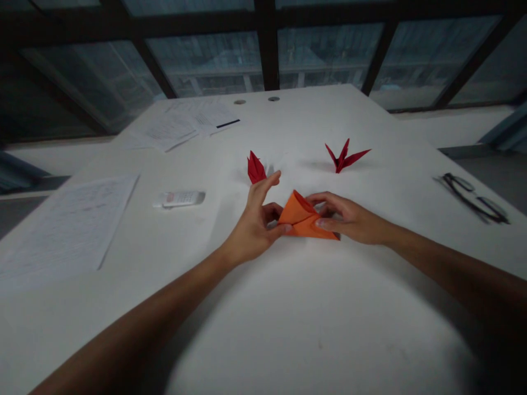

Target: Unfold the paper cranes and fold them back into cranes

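Observation:
A partly folded orange paper (302, 219) stands low on the white table, its upper flap curled open. My left hand (257, 222) pinches its left corner between thumb and a curled finger, with the index finger raised. On the other side, my right hand (349, 218) grips the paper's right part, thumb in front and fingers behind. Just beyond my left hand is a red folded paper (256, 168), its lower part hidden by that hand. Another red folded paper (343, 158) with pointed tips stands farther back on the right.
On the white table (263, 329), a white tube-like item (183, 198) lies left of my hands. A sheet of paper (74, 225) is at the far left, more papers (181, 125) at the back left. Black-framed glasses (473, 197) lie at the right edge. Windows stand behind the table.

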{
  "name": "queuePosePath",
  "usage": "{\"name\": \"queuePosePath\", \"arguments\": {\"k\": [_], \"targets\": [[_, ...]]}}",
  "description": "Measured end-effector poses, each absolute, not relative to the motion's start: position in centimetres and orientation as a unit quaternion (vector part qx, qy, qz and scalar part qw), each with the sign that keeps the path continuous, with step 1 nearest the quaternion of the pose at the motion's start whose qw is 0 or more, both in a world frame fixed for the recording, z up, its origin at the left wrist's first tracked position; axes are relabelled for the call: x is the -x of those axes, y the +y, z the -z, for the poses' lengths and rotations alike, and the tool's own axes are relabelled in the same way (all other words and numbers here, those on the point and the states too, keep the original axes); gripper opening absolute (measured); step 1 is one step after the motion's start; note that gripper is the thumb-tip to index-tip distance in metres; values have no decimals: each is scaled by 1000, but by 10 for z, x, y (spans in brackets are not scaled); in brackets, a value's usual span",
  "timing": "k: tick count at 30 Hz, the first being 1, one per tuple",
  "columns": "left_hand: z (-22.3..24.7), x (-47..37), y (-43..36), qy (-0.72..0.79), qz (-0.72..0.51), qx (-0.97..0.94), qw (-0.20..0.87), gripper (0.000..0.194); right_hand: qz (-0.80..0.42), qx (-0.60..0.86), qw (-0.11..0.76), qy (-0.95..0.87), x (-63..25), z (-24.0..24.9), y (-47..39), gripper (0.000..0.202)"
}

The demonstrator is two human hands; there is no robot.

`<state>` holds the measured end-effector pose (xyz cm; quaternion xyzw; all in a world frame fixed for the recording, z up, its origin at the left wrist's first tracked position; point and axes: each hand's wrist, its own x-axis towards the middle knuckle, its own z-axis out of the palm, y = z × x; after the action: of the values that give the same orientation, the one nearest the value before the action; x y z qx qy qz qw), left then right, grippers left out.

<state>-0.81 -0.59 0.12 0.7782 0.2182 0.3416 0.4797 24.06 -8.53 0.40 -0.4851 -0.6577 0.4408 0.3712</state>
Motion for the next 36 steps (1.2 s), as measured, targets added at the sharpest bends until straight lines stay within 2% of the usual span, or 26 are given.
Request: {"name": "queuePosePath", "arguments": {"k": [2, 4, 7, 9, 12, 14, 19, 26, 33, 36], "targets": [[-2, 8, -4, 229, -349, -778, 469, 91, -479, 468, 356, -652, -238, -8, -86, 30], [-1, 7, -2, 252, -369, -792, 415, 89, -477, 482, 360, -640, -233, -8, -87, 27], [0, 5, -5, 321, -420, -806, 267, 83, -407, 531, 385, -636, -224, -5, -88, 27], [0, 3, -9, 348, -439, -796, 227, 71, -320, 573, 403, -638, -219, -4, -90, 22], [-1, -1, -17, 326, -412, -782, 336, 43, -210, 607, 405, -651, -211, -5, -96, 14], [-2, -4, -22, 306, -375, -764, 427, 31, -171, 591, 405, -676, -206, -7, -101, 6], [-3, -6, -28, 263, -333, -710, 561, 31, -175, 520, 371, -749, -196, -10, -113, 24], [-3, -7, -25, 226, -340, -695, 592, 28, -156, 520, 383, -747, -198, -5, -114, 31], [-5, -4, -17, 249, -344, -683, 594, 16, -207, 519, 371, -742, -200, -2, -114, 39], [-2, -5, -16, 266, -360, -660, 603, 17, -181, 506, 408, -738, -201, -1, -115, 36]]}}
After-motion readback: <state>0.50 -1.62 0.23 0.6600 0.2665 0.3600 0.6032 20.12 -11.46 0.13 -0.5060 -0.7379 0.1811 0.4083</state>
